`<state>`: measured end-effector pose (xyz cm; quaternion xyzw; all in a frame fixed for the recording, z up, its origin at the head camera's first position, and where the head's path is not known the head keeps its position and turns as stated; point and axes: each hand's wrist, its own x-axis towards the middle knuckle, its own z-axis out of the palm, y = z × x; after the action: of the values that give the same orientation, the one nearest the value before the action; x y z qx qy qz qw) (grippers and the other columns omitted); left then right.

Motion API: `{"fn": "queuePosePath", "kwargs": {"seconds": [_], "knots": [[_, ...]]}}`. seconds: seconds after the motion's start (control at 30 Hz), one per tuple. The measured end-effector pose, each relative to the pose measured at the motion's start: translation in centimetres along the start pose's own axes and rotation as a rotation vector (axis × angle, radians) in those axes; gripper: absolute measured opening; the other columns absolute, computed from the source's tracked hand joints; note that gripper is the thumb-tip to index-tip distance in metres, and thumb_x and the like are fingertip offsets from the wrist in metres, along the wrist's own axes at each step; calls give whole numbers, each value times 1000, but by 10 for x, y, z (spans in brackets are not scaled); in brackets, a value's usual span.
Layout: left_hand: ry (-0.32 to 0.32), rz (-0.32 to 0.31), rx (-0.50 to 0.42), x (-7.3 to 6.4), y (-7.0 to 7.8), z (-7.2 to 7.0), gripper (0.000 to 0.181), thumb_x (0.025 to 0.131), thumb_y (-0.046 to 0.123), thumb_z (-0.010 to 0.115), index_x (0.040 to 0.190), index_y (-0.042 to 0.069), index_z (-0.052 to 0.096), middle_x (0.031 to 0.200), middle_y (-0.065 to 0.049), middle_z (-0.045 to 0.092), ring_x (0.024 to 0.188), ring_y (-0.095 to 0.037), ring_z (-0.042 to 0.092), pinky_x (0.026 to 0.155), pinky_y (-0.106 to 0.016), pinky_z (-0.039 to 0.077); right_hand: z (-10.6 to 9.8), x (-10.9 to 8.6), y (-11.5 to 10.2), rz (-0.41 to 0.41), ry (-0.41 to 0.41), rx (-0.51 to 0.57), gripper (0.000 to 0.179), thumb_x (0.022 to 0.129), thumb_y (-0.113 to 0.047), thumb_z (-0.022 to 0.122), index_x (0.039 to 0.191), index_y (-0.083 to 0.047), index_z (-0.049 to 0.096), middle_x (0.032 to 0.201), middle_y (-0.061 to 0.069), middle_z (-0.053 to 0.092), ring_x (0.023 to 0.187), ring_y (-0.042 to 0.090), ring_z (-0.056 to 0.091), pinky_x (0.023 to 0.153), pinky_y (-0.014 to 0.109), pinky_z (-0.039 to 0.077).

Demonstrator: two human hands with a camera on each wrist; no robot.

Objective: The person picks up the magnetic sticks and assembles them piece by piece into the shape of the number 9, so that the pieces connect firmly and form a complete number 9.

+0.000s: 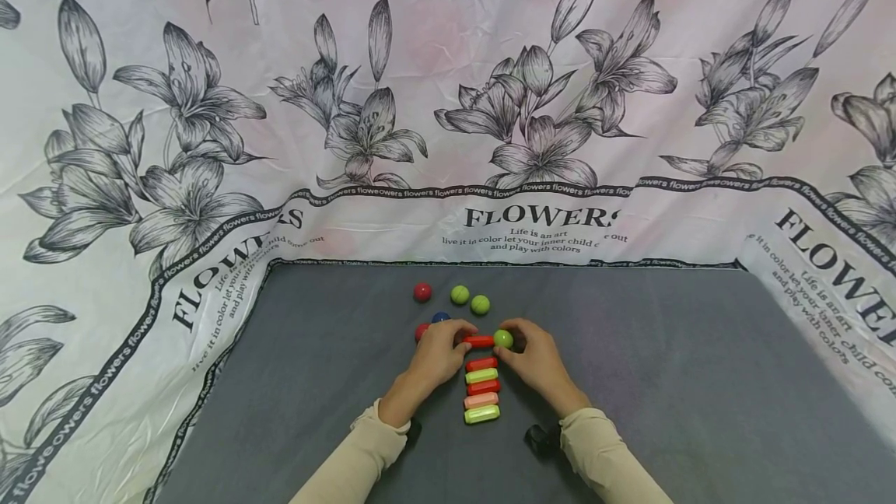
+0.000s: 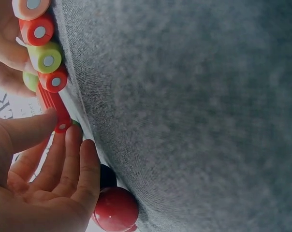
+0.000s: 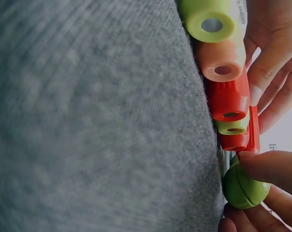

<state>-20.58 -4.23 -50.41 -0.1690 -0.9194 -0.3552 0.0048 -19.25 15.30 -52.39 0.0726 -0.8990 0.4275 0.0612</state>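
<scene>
My left hand (image 1: 437, 354) pinches a short red magnetic rod (image 1: 479, 341) between thumb and fingers, its pale round end showing in the left wrist view. The right hand (image 1: 537, 358) holds a green ball (image 1: 503, 339) between thumb and fingers, at the rod's right end. In the right wrist view a seam runs round that green ball (image 3: 243, 186). Just nearer me, several rods lie stacked in a column: a red rod (image 1: 481, 364), a yellow-green rod (image 1: 481, 376), another red rod (image 1: 483, 387), a pink rod (image 1: 481, 400) and a front yellow-green rod (image 1: 481, 414).
Beyond the hands lie a red ball (image 1: 422, 292) and two green balls, one (image 1: 460, 295) left of the other (image 1: 480, 304). A blue ball (image 1: 440, 317) and a second red ball (image 1: 421, 331) sit beside my left hand. A flower-printed cloth (image 1: 392, 224) borders the grey table (image 1: 630, 348).
</scene>
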Motion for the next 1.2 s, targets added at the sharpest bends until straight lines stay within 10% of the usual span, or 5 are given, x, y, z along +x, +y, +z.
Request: {"fn": "queuePosePath", "kwargs": {"seconds": [1.2], "knots": [[-3, 6, 5, 1, 1, 4, 19, 92, 8, 70, 110, 13, 75, 104, -3, 74, 83, -13, 61, 77, -27, 51, 5, 5, -4, -91, -13, -82, 24, 81, -8, 82, 104, -10, 75, 105, 8, 73, 93, 22, 66, 85, 40, 52]]}}
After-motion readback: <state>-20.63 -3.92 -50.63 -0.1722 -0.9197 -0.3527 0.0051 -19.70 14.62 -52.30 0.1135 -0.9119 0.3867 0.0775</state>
